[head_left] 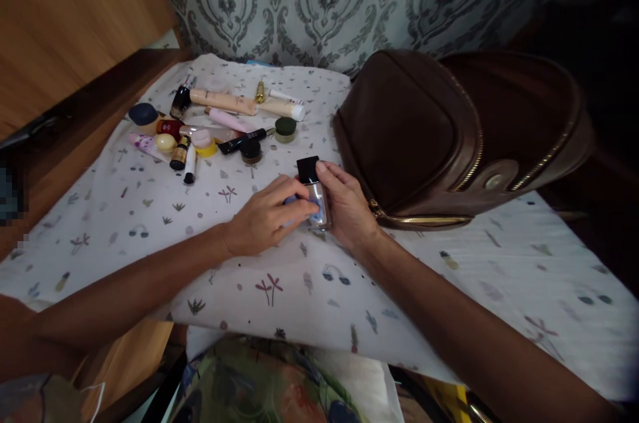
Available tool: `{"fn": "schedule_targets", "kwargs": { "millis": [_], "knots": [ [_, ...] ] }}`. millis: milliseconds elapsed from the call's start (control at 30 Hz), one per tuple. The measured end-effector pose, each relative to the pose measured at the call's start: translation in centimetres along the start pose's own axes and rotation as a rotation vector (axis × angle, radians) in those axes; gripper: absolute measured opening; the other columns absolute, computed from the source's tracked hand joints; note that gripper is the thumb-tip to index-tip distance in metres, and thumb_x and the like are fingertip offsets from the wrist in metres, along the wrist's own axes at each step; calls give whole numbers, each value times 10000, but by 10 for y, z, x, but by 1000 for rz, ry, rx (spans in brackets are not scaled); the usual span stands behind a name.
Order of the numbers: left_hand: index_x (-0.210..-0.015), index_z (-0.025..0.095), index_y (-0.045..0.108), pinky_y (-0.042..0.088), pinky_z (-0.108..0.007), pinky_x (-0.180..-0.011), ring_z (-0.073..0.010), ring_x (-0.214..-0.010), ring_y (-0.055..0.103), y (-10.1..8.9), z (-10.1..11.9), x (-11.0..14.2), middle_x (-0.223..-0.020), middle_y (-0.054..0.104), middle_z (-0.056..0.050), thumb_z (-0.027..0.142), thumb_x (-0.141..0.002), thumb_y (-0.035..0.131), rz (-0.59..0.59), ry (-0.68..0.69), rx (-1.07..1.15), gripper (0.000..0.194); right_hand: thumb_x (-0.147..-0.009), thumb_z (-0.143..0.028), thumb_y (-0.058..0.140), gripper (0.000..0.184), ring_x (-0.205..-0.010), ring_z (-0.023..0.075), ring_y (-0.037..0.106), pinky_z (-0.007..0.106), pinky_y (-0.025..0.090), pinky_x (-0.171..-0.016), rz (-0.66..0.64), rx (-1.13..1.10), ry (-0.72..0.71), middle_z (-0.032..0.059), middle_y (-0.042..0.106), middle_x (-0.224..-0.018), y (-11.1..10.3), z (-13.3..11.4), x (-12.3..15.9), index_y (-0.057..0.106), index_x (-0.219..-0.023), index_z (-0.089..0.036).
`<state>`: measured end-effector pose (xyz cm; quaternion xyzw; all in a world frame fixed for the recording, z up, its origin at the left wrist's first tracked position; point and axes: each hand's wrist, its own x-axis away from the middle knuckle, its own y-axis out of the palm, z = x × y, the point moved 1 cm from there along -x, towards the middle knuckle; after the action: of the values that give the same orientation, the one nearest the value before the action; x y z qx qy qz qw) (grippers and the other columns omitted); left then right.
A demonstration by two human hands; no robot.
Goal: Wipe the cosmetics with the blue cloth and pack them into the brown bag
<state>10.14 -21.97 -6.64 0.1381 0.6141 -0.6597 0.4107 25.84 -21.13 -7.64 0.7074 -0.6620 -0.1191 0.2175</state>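
My right hand (347, 203) grips a small clear glass bottle (322, 195) with a square black cap, held upright just above the patterned cloth. Against the side of this bottle, my left hand (267, 216) has its fingers closed on a small blue piece (293, 199). The piece looks soft, like a bit of cloth, but most of it is hidden by the fingers. Right beside my right hand lies a brown leather bag (399, 136) with gold zips.
Cosmetics lie in a group at the back left: a peach tube (222, 101), a pink tube (230, 120), a dark green-lidded jar (285, 130), a black-lidded jar (251, 152) and several small bottles. A wooden panel (84, 16) stands at left, a patterned curtain (279, 3) behind.
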Motion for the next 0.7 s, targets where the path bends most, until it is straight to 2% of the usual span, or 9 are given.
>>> {"fn": "schedule_targets", "kwargs": {
  "millis": [200,333,533,700],
  "knots": [
    [-1044,228,613,524,-356,-821,-186,-911,592,-15,-17,-4,-947,605,-41,174,-958,555,171,-238,-103,116,-665,-498,838,360,-610,105,512,232,421,-560,-6,47,-63,-48,589,-712,5,0,3,660,-816,-223],
    [-997,219,589,524,-328,-797,-171,-869,604,-16,-19,-3,-901,618,-18,176,-944,577,196,-285,-70,70,-688,-527,821,376,-626,112,515,237,425,-572,-18,89,-91,-32,609,-739,3,2,3,677,-835,-212],
    [-985,192,598,525,-307,-753,-168,-843,597,-5,-5,1,-889,626,-45,187,-976,530,40,-140,-60,68,-719,-585,777,407,-610,114,461,239,384,-539,7,175,-140,-21,557,-693,-4,3,-1,653,-762,-200],
    [-930,174,607,502,-271,-656,-154,-783,581,4,12,4,-870,632,-48,160,-996,474,-103,48,-189,150,-699,-590,798,446,-548,95,400,229,354,-487,84,130,-162,-48,460,-608,-6,4,-4,571,-674,-206]
  ]
}}
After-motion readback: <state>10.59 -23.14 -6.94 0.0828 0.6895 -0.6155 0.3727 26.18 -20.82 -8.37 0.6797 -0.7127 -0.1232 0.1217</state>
